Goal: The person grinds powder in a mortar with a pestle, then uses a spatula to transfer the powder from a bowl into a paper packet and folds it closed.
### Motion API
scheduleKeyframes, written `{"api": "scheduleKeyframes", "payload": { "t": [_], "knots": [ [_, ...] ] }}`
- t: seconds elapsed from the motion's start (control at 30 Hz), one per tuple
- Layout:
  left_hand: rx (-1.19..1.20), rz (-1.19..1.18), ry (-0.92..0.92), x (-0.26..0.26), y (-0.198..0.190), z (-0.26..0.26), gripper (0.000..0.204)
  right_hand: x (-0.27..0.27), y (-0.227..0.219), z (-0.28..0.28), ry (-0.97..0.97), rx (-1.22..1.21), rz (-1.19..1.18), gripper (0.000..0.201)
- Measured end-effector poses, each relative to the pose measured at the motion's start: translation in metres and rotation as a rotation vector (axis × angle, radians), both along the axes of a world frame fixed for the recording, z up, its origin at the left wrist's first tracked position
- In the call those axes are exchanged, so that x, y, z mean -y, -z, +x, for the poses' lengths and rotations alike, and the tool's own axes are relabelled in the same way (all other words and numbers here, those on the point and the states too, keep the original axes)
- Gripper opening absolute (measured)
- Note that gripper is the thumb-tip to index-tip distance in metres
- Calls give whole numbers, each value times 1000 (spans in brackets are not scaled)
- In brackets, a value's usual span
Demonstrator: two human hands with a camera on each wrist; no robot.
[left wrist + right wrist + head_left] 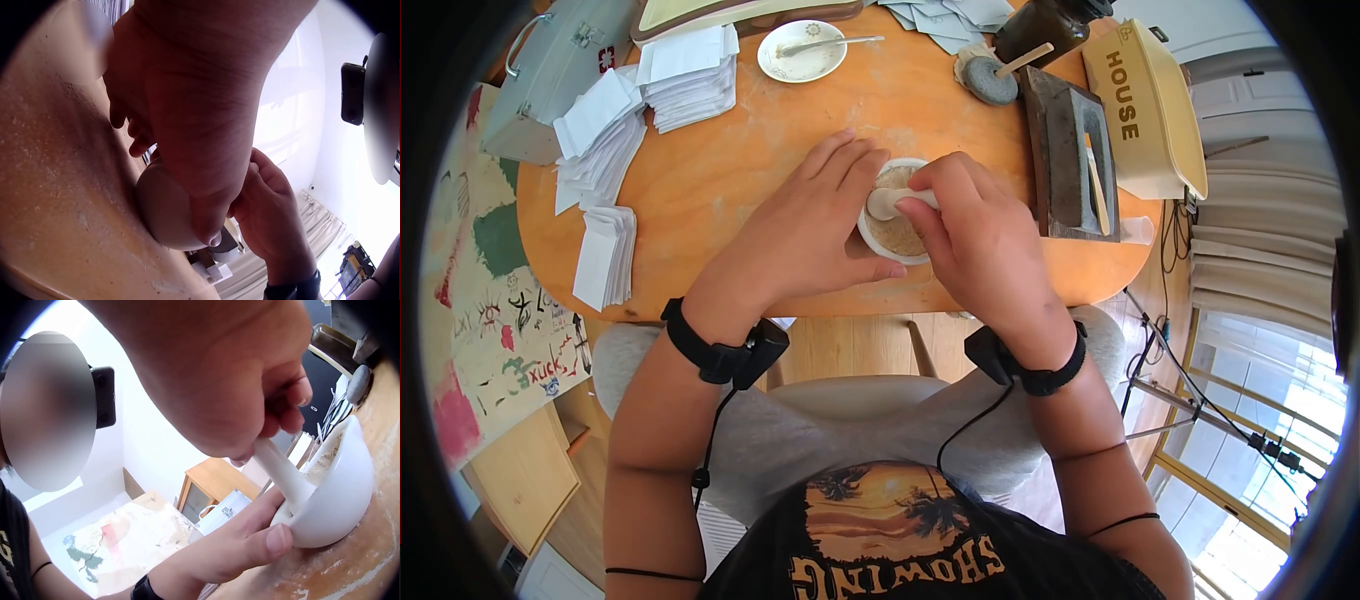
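Observation:
A white mortar (pixel 347 494) stands on the wooden table, with pale beige powder (pixel 897 238) inside. My left hand (pixel 810 220) holds the bowl from the left, its thumb along the near side and its fingers toward the far side. With curled fingers and thumb, my right hand (pixel 992 240) grips the handle of a white pestle (pixel 284 475). The pestle slants into the bowl, its rounded head down in the powder. Beyond the hands lies a small white dish (pixel 802 65) with a thin utensil across it.
Stacks of white paper packets (pixel 690 80) line the table's left side, beside a grey metal case (pixel 550 85). At the right are a dark stone tray (pixel 1072 150) with a brush, a round grey stone (pixel 990 82), a brown jar (pixel 1045 30) and a cream HOUSE box (pixel 1145 110).

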State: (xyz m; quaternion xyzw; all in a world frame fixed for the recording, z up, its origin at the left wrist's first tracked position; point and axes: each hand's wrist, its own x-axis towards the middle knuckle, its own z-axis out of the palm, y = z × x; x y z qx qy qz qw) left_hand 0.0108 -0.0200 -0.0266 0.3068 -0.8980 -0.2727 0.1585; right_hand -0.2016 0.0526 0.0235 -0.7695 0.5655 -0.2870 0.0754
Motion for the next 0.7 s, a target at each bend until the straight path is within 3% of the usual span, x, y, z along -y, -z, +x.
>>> {"api": "scheduleKeyframes", "payload": {
  "t": [0.7],
  "knots": [
    [5, 1, 7, -1, -1, 0, 112, 4, 1, -5, 80, -61, -51, 21]
  ]
}}
